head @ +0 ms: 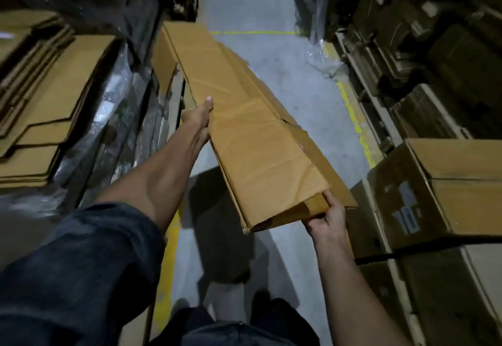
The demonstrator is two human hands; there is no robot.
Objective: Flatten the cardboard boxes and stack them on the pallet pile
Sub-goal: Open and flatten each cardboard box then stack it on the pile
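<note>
Grey concrete floor (271, 47) with yellow lines runs up a narrow aisle between stacked goods. Nearest, the right hand (326, 219) has its fingers (330, 196) clenched round the near corner of a long flattened cardboard box (252, 139), held off the floor and angled away. Further along, the left hand (199, 120) grips the box's left edge, thumb on top, the other fingers hidden beneath. A far flap (163, 60) hangs loose. To the left sits the pile of flattened cardboard (46, 101); full cartons (440, 182) stand right. Flattening looks done, so this seems the carrying step. Next, the box likely needs swinging left and laying flat on the pile, flap tucked.
</note>
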